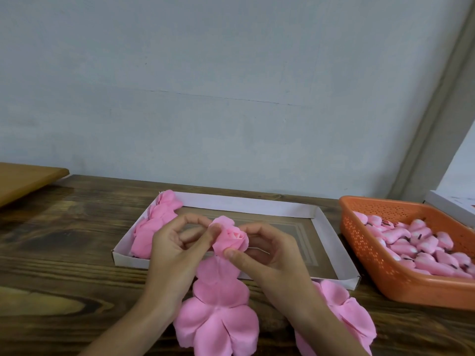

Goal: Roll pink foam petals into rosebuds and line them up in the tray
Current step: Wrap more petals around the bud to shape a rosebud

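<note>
With the left grip [174, 242] pinching a loose petal [221, 223] of the bud [234, 237] and the right grip [270, 253] pinching its base above the tray [246, 202], hold the base tight and wrap snugly.

On the table [64, 240], the tray [257, 205] lies by the far edge, with rosebuds [154, 227] in its left end. A basket [359, 242] sits toward the right edge. Petal strips [218, 317] lie at the near edge.

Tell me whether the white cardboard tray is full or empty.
Mostly empty: the tray holds rosebuds only along its left end; the rest of its floor shows bare.
</note>
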The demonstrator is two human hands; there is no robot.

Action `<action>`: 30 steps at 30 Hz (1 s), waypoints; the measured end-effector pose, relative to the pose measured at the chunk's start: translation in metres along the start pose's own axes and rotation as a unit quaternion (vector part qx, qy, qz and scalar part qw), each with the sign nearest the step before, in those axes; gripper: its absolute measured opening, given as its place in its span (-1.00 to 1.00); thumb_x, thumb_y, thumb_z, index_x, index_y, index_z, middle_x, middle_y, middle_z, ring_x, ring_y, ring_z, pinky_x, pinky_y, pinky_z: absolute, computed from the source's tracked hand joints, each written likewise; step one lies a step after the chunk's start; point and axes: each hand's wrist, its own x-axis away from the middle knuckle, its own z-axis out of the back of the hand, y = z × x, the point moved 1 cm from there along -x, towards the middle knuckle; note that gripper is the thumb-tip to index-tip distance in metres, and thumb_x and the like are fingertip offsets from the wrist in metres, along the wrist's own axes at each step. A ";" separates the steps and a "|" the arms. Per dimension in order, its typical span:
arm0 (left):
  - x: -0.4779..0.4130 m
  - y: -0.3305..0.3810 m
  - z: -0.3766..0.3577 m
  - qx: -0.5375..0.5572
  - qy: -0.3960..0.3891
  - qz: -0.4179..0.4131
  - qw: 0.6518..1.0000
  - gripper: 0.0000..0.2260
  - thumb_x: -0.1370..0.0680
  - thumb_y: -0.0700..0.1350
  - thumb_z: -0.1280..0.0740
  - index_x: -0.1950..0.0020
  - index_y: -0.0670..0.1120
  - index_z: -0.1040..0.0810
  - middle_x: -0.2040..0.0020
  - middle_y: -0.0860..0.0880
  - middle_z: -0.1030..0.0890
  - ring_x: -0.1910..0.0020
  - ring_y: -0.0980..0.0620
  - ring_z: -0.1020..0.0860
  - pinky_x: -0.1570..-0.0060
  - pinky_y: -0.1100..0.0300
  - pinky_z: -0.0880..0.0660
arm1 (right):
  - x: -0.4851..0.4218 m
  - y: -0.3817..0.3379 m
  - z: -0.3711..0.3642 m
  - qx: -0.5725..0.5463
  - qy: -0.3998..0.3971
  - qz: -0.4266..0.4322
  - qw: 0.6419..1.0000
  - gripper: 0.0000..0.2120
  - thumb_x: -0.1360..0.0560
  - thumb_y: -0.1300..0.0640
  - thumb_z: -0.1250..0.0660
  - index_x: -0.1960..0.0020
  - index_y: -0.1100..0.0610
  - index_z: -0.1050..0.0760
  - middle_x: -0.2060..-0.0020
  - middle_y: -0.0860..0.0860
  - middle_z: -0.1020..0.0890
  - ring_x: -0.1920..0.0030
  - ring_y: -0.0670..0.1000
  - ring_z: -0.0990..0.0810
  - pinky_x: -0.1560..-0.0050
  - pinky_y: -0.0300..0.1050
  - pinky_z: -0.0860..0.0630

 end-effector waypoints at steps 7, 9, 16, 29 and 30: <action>0.002 0.001 -0.002 -0.011 -0.030 -0.008 0.999 -0.82 -0.53 -0.07 -0.43 -0.09 -0.03 -0.75 0.00 -0.07 -0.76 -0.03 -0.03 -0.73 0.05 0.24 -0.64 | -0.002 0.000 0.000 0.019 0.039 0.024 0.999 -0.77 -0.39 0.20 -0.58 0.00 0.00 -0.68 -0.07 0.05 -0.69 -0.04 0.07 -0.74 0.00 -0.02 -0.68; 0.001 0.000 -0.002 -0.011 -0.024 -0.005 1.000 -0.82 -0.53 -0.05 -0.42 -0.07 -0.02 -0.75 0.00 -0.06 -0.76 -0.04 -0.02 -0.73 0.05 0.27 -0.63 | -0.001 0.000 0.000 0.018 0.032 0.024 0.999 -0.77 -0.41 0.22 -0.57 -0.04 0.05 -0.68 -0.06 0.07 -0.72 -0.05 0.10 -0.74 -0.03 0.06 -0.69; 0.001 -0.006 -0.001 -0.008 -0.024 0.004 1.000 -0.77 -0.54 0.06 -0.46 -0.08 -0.05 -0.75 -0.02 -0.09 -0.75 -0.09 -0.08 -0.71 -0.10 0.15 -0.63 | 0.002 -0.001 -0.001 0.051 0.033 0.000 0.998 -0.79 -0.45 0.21 -0.58 -0.04 0.04 -0.67 0.06 0.02 -0.77 0.02 0.08 -0.75 -0.01 0.07 -0.69; 0.002 0.002 -0.002 -0.078 -0.040 -0.104 0.991 -0.85 -0.54 -0.13 -0.43 -0.05 0.02 -0.76 -0.01 -0.03 -0.75 -0.06 -0.01 -0.70 -0.02 0.29 -0.59 | 0.001 -0.001 -0.001 0.055 0.054 0.034 0.996 -0.52 -0.41 0.24 -0.60 -0.18 -0.16 -0.54 0.05 0.00 -0.75 0.08 0.07 -0.75 0.07 -0.05 -0.69; 0.002 0.002 -0.002 -0.088 -0.045 -0.111 0.989 -0.85 -0.55 -0.14 -0.43 -0.06 0.03 -0.76 -0.01 -0.03 -0.75 -0.07 -0.02 -0.70 -0.03 0.28 -0.59 | 0.000 -0.001 0.000 0.058 0.048 0.038 0.996 -0.49 -0.43 0.27 -0.58 -0.23 -0.17 -0.54 0.05 0.01 -0.75 0.07 0.07 -0.75 0.07 -0.03 -0.70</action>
